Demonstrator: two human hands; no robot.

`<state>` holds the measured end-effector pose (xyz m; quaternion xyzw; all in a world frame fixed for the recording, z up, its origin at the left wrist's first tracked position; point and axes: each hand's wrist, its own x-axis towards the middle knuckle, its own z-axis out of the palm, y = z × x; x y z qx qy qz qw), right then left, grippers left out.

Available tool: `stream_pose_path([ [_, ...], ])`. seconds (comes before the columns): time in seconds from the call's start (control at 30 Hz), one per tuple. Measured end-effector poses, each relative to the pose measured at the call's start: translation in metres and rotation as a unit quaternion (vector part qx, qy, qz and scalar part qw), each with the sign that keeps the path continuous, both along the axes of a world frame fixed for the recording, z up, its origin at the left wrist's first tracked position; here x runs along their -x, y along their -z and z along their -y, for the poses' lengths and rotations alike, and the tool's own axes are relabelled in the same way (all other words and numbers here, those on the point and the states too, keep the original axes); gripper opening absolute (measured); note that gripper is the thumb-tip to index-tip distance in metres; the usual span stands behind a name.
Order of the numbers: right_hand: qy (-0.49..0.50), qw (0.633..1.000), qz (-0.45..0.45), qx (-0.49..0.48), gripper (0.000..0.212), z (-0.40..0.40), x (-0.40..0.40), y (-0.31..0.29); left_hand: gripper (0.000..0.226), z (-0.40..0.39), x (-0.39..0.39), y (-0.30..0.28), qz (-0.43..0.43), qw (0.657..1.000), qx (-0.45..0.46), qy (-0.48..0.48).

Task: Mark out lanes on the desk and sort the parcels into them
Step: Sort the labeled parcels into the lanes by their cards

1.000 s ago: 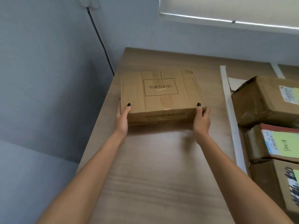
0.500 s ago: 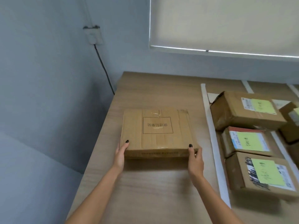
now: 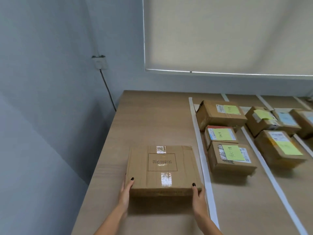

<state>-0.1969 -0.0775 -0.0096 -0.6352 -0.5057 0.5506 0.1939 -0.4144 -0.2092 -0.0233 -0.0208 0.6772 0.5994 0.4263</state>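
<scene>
Left hand [image 3: 125,192] and right hand [image 3: 198,195] gripping the near corners of a flat cardboard box [image 3: 162,168], thumbs on top, box lying on the wooden desk [image 3: 149,119] left of a white tape strip [image 3: 199,150], labelled parcels [image 3: 228,160] sitting in lanes beyond the strip

Wall socket [image 3: 100,62] with black cable [image 3: 108,90]; drawn roller blind [image 3: 227,34].

brown cardboard parcel [image 3: 162,168], white tape lanes [image 3: 201,150], yellow-green notes [image 3: 231,152], tan desk [image 3: 149,119]
</scene>
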Motion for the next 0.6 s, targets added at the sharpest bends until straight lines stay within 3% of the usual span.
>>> stream_pose_path([
  [0.17,-0.017,0.999,-0.03,-0.016,0.044,0.017,-0.018,-0.016,0.048,0.018,-0.008,-0.022,-0.013,1.0,0.007,-0.005],
  [0.3,-0.004,0.984,-0.037,-0.175,0.033,0.025,-0.024,-0.039,0.047,0.024,-0.008,-0.053,-0.107,0.994,0.006,-0.033],
  [0.4,0.044,0.961,-0.096,-0.255,0.033,0.023,-0.017,-0.061,0.042,0.02,-0.004,-0.076,-0.167,0.984,-0.038,-0.055],
  [0.5,0.047,0.954,-0.132,-0.265,0.037,0.01,-0.004,-0.078,0.037,0.01,0.006,-0.089,-0.216,0.974,-0.058,-0.02],
  [0.6,0.022,0.966,-0.104,-0.234,0.049,-0.002,0.003,-0.078,0.045,0.006,0.014,-0.083,-0.193,0.98,-0.045,0.023],
])
